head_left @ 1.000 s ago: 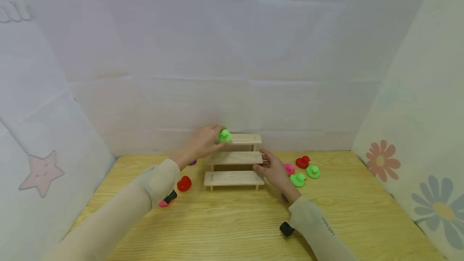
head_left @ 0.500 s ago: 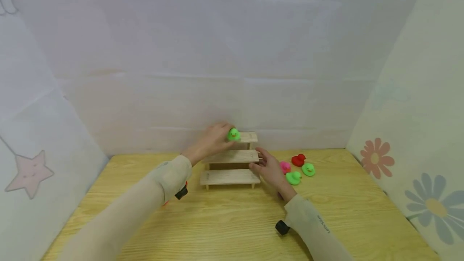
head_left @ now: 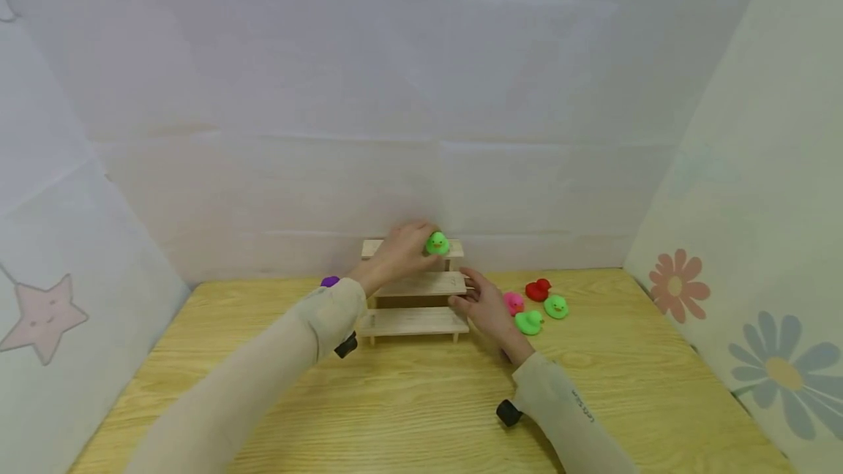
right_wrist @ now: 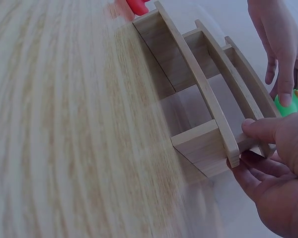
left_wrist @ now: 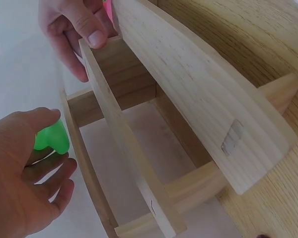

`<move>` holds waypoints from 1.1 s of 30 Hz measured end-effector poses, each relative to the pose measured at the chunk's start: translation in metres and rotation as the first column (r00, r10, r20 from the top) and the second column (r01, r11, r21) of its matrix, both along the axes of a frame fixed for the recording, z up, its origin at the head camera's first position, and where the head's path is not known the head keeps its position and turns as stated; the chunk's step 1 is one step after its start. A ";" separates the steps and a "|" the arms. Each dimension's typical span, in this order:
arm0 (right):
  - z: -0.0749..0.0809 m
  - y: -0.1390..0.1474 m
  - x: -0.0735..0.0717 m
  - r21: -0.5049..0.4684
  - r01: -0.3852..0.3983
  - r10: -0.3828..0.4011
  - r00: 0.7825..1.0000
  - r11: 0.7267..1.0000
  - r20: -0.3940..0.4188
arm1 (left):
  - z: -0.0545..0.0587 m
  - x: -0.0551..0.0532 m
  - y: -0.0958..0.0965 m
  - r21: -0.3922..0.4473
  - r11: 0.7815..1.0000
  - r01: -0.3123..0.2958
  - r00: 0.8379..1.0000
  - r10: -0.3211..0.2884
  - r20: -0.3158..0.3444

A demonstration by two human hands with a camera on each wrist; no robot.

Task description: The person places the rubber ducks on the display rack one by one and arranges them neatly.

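A three-tier wooden display stand stands on the table near the back wall. My left hand pinches a green rubber duck between thumb and fingers, over the right part of the top tier. In the left wrist view the same duck is partly covered by those fingers. At the stand's right end, my right hand grips the middle tier. Its thumb lies on the board in the right wrist view, with the other fingers curled beneath.
Right of the stand sit a pink duck, a red duck and two green ducks, one nearer and one farther right. A purple duck shows behind the left sleeve. A white sheet hangs behind the table.
My left hand has carried the green duck rightward along the top tier. The left sleeve now hides the red and pink ducks on that side. My right hand keeps its grip on the stand.
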State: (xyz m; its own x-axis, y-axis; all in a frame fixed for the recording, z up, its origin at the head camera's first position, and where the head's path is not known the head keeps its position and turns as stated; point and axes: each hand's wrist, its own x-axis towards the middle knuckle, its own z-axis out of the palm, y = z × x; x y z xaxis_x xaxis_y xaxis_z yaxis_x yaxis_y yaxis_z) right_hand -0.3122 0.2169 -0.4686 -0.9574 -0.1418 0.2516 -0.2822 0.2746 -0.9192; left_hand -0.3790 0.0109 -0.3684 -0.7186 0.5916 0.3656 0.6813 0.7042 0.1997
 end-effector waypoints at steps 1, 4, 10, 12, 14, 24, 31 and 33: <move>0.000 0.000 0.000 0.000 0.001 -0.001 1.000 1.000 0.001 | -0.001 -0.001 0.000 0.002 1.000 -0.006 1.000 0.006 -0.003; -0.001 -0.001 0.000 0.009 0.003 -0.003 1.000 1.000 0.005 | -0.003 -0.001 0.001 0.008 1.000 -0.027 1.000 0.027 0.005; 0.008 -0.002 0.007 0.006 0.007 -0.007 1.000 1.000 0.017 | -0.009 -0.003 0.002 0.026 0.999 -0.040 0.999 0.040 0.029; 0.016 -0.005 0.013 0.005 -0.011 0.011 1.000 1.000 0.013 | -0.012 -0.003 0.001 0.038 0.998 -0.050 0.998 0.048 0.033; 0.025 -0.008 0.018 0.003 -0.031 0.031 0.999 1.000 0.017 | -0.014 -0.004 -0.001 0.044 0.997 -0.063 0.998 0.062 0.030; 0.027 -0.012 0.017 0.010 -0.079 0.078 0.996 0.997 0.034 | -0.017 0.004 -0.017 0.076 0.991 -0.114 0.993 0.110 0.049; 0.003 -0.006 -0.004 0.004 -0.034 0.034 0.999 0.999 0.029 | -0.012 0.017 -0.037 0.089 0.985 -0.146 0.989 0.145 0.018; 0.001 -0.001 -0.007 0.024 -0.011 0.011 1.000 1.000 0.023 | -0.009 0.021 -0.040 0.115 0.984 -0.138 0.990 0.135 0.028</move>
